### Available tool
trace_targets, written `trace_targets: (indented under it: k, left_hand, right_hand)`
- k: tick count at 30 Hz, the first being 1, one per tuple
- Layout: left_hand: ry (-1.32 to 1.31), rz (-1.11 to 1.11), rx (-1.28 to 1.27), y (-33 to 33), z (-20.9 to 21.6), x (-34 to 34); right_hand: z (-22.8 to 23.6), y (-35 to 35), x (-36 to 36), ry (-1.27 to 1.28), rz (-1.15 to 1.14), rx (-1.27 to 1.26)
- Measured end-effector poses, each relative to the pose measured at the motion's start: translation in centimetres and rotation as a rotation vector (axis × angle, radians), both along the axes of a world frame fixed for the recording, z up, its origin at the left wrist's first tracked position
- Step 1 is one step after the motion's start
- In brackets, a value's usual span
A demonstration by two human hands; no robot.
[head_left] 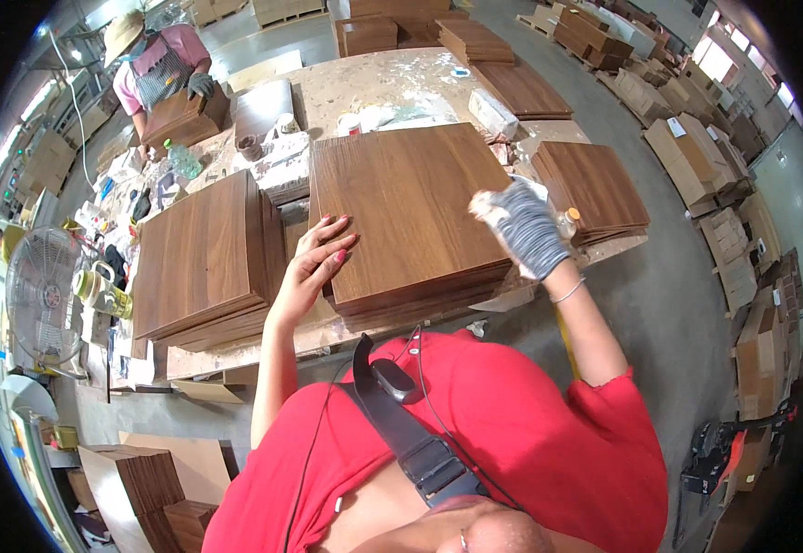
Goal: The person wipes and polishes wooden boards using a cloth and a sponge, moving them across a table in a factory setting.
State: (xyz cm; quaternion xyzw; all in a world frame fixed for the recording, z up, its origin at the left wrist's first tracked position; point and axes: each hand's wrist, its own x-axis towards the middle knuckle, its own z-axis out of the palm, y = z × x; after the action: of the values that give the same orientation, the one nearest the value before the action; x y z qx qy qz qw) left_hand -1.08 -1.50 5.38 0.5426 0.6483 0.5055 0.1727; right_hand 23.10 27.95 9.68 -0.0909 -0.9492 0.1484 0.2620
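A stack of brown wood-grain panels (401, 203) lies in front of me on the worktable. My left hand (314, 263), bare with red nails, rests on its left edge, fingers spread over the top panel. At the right edge is my right hand (521, 226), in a grey knitted glove with the fingertips showing pale. Its fingers are bunched together over the top panel, and whatever they may hold is hidden. Beside that hand stands a small bottle with an orange cap (568, 219). Lower panel stacks stand to the left (200, 249) and right (590, 189).
The worktable (364, 88) is stained with white patches. Across it at the far left, a co-worker (166, 69) handles brown panels. A green plastic bottle (183, 159) and a white-wrapped block (492, 112) lie on it. A fan (49, 293) stands left; cartons (696, 166) line the right.
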Motion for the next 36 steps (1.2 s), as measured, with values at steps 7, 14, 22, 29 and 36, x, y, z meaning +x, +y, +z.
trace_targets:
  k: [7, 14, 22, 29, 36]
  left_hand:
    - [-0.042, -0.006, 0.008, -0.2, -0.3, -0.3]
    - [-0.028, 0.001, -0.001, 0.0, -0.3, -0.4]
    - [-0.011, 0.003, 0.013, -0.1, -1.1, -0.5]
    - [0.006, -0.013, 0.017, 0.2, -0.2, -0.4]
    - [-0.017, 0.012, -0.01, -0.2, 0.4, -0.1]
  right_hand:
    - [1.1, -2.9, -0.5, 0.068, 0.085, -0.689]
    - [1.4, -8.7, -3.3, -0.019, 0.345, -0.317]
    - [1.7, -0.6, 1.2, -0.306, 0.144, -0.496]
    - [1.7, -13.4, -6.9, -0.13, 0.479, -0.26]
    - [0.5, -11.8, -2.6, 0.02, 0.122, -0.016]
